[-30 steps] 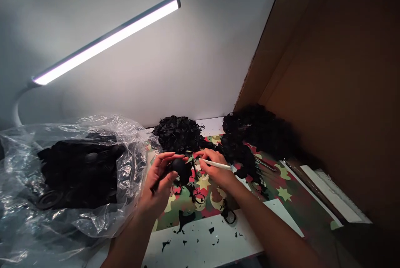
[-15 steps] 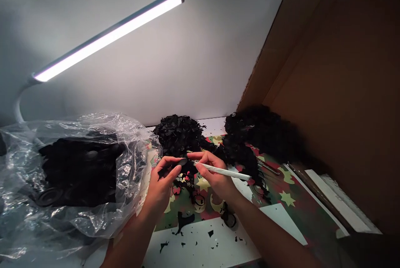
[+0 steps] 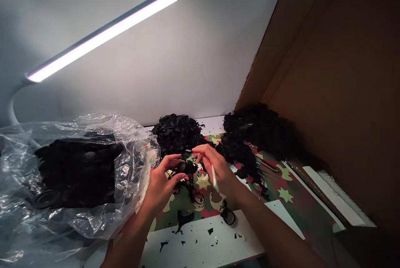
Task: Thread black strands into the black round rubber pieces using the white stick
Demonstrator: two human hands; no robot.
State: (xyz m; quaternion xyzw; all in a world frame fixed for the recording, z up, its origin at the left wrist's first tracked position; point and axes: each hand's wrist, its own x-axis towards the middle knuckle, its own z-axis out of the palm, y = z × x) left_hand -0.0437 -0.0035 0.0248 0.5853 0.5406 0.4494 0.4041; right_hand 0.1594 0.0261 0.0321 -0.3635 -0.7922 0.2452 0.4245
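Note:
My left hand (image 3: pixel 161 180) has its thumb and index finger curved round a small round black disc (image 3: pixel 180 167), which shows between the fingertips. In my right hand (image 3: pixel 217 170) is a slim white-handled tool (image 3: pixel 215 178), its rear end slanting down toward me; the fingers hide its tip. Both hands hover over a patterned sheet with stars and moons (image 3: pixel 203 181). Beneath and between them lie thin black scraps and rings (image 3: pixel 197 197). Behind the hands rises a heap of black shavings (image 3: pixel 176 130).
A clear plastic bag (image 3: pixel 131 168) of black round parts (image 3: pixel 78 172) lies open at left. Another dark heap (image 3: pixel 262 130) stands at right by a cardboard panel (image 3: pixel 328 72). A metal tool (image 3: pixel 267 165) rests on the sheet. A lit lamp (image 3: pixel 106 33) hangs above.
My right hand has turned, so the white-handled tool swings from pointing right to slanting down toward me. The hands are farther apart, and my left thumb and index finger are spread wider.

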